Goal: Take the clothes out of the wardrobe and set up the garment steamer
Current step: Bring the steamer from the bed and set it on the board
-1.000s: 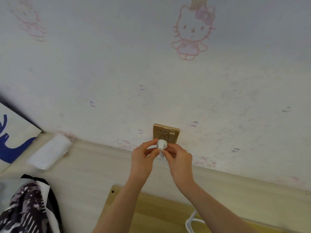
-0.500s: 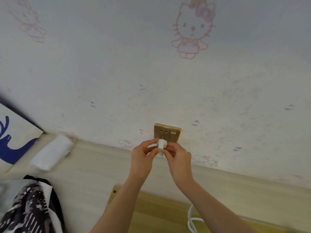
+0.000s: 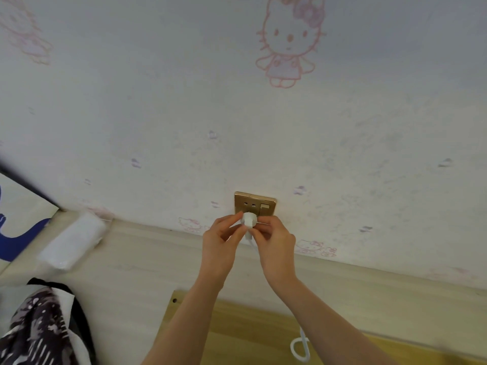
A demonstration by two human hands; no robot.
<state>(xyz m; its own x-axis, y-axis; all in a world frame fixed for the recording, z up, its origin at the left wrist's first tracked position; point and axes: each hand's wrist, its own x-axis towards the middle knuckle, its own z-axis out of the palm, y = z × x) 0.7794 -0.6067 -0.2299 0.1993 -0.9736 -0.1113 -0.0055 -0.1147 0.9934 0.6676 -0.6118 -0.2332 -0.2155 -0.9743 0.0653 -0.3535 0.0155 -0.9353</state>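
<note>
- The wall (image 3: 184, 114), papered with pale cartoon cats, fills most of the view; a light wooden ledge (image 3: 147, 262) runs along its foot.
- At about 8 o'clock a dark patterned garment (image 3: 39, 327) lies in the corner, with a white wrapped bundle (image 3: 72, 242) on the ledge at 9 o'clock.
- The left hand (image 3: 220, 246) and right hand (image 3: 274, 246) meet just below centre, each pinching the white plug (image 3: 248, 219) between thumb and fingertips.
- The gold socket plate (image 3: 255, 206) sits on the wall at 12 o'clock from the plug; the plug covers its lower edge, and I cannot tell whether the pins are seated.
- The white cord (image 3: 299, 347) drops from the plug between the hands and loops at 5 o'clock.
- Step in hand, as I judge it: powering the steamer. The steamer itself is out of view.
- The next move likely calls for lining the pins up with the lower holes and pushing straight in, then perhaps pressing the switch (image 3: 265, 206) at the plate's right.
</note>
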